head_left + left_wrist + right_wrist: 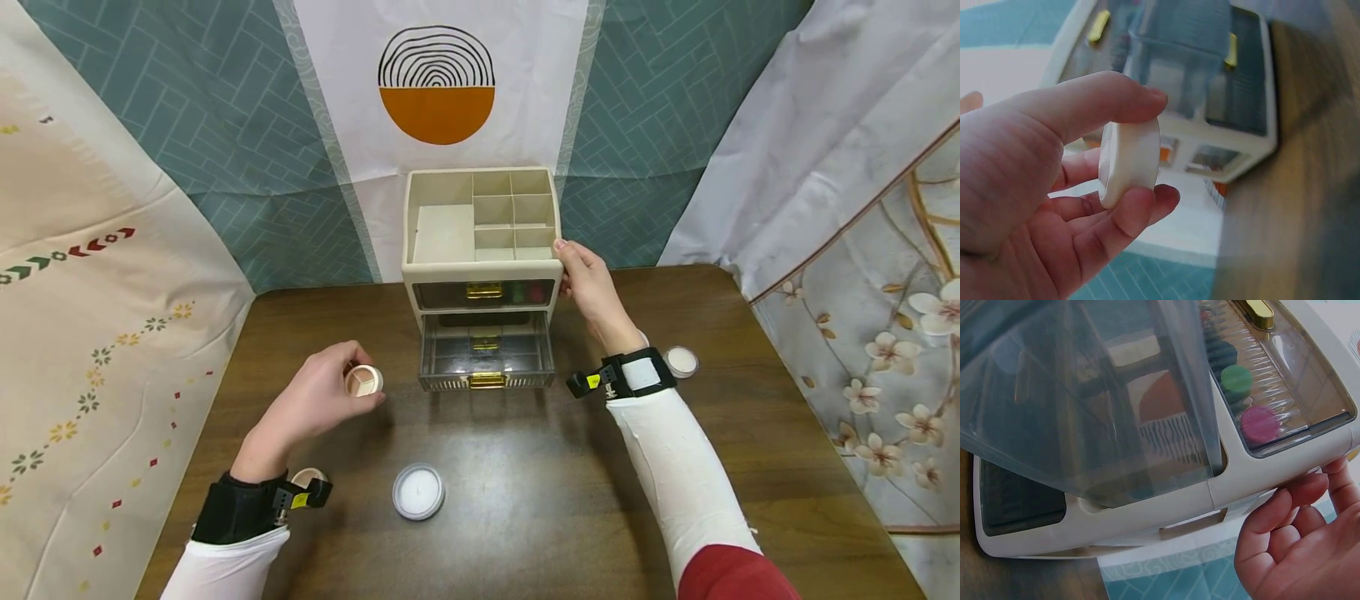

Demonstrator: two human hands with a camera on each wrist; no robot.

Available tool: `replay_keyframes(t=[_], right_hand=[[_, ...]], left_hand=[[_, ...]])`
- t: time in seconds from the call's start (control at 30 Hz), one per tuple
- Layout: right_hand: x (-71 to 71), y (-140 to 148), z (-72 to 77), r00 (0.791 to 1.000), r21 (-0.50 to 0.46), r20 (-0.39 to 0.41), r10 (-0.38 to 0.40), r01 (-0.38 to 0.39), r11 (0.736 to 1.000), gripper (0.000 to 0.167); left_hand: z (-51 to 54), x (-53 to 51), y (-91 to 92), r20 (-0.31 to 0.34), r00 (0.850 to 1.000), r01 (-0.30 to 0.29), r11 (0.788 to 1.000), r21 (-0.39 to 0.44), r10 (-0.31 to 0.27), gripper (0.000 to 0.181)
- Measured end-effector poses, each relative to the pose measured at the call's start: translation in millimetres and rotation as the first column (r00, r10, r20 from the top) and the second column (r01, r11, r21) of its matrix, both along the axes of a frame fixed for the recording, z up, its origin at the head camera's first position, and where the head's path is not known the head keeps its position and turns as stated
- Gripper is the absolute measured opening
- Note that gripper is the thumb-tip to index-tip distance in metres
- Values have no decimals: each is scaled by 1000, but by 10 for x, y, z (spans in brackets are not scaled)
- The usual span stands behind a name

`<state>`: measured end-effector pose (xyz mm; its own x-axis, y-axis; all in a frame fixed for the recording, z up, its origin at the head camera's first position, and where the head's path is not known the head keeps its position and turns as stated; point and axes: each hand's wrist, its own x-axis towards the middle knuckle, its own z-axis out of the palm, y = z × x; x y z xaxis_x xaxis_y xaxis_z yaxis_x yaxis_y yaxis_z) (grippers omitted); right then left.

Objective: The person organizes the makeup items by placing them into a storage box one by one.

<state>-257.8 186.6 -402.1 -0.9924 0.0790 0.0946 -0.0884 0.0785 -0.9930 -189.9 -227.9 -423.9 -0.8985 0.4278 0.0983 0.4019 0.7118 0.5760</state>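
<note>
A small round cream container [363, 381] is pinched between the thumb and fingers of the left hand [318, 398]; the left wrist view shows its pale side wall [1134, 159]. The right hand [595, 292] grips the right side of a cream organizer [482, 272], thumb near its top edge. In the right wrist view that hand [1310, 544] has its fingers curled against the frame. One clear lower drawer [487, 367] is pulled out. Behind the closed upper drawer front [450, 295], green and pink items show.
A round white-topped container [418, 492] lies on the wooden table [525, 517] at front centre. Another round container [309, 478] is beside the left wrist, partly hidden by the wrist camera. A third [682, 361] lies right of the right wrist. Patterned cloths hang around the table.
</note>
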Motion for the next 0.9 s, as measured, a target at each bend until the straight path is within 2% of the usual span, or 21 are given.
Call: replay_keyframes(t=[0.2, 0.47, 0.73, 0.9], right_hand=[[2, -14, 2, 1000, 5, 9, 3, -3, 1000, 44], [7, 2, 18, 1000, 14, 6, -3, 3, 1000, 45], [6, -6, 11, 1000, -16, -3, -4, 4, 1000, 41], [-1, -12, 7, 1000, -30, -3, -3, 3, 1000, 39]], left_hand=[[171, 3, 164, -66, 996, 69, 997, 35, -66, 34], [379, -23, 430, -152, 975, 173, 982, 72, -161, 39], [521, -68, 795, -166, 956, 253, 967, 39, -243, 45], [533, -123, 1044, -141, 944, 301, 954, 7, -297, 47]])
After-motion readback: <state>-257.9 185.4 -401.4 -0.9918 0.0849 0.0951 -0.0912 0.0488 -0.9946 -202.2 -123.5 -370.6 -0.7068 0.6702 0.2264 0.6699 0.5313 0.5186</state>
